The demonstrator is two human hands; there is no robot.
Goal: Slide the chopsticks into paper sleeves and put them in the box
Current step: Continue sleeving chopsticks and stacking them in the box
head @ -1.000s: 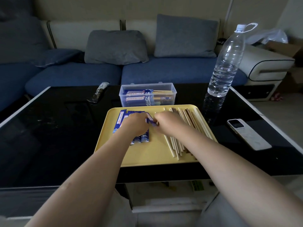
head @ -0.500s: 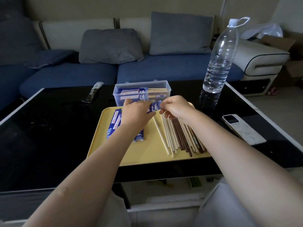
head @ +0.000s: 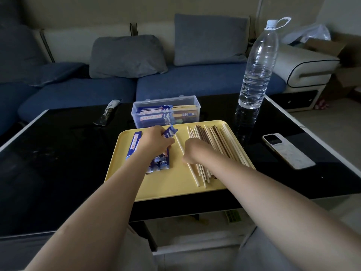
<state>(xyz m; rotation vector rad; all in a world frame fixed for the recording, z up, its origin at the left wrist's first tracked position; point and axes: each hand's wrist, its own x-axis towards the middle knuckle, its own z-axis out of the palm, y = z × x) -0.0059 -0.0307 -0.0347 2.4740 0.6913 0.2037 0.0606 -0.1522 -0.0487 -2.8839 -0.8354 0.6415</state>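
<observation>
My two bare forearms reach out over the near edge of the yellow tray point(head: 175, 190), which sits on the black glossy table point(head: 58, 163). My right hand point(head: 197, 151) is down on the near part of the loose chopsticks point(head: 213, 145), fingers curled under so I cannot tell what they have hold of, if anything; one pale stick point(head: 179, 142) lies apart just left of that hand, angled toward the far side. The pile fans across the right half of the tray, pale sticks with a few dark brown ones among them. My left hand point(head: 156, 142) pinches a blue paper sleeve point(head: 170, 132), its far end tilted up above the tray. Under and beside that hand lie more blue sleeves point(head: 159, 163) on the left half of the tray, one of them point(head: 134, 144) along the left edge. Just beyond the tray's far rim stands the clear plastic box point(head: 166, 110), lid off, sleeved pairs lying inside. Right of it, a tall water bottle point(head: 257, 63); nearer right, a white remote point(head: 287, 150). Far left on the table, a dark wrapped packet point(head: 107, 112). Beyond all that, the blue sofa point(head: 195, 85) with grey cushions point(head: 127, 55)
</observation>
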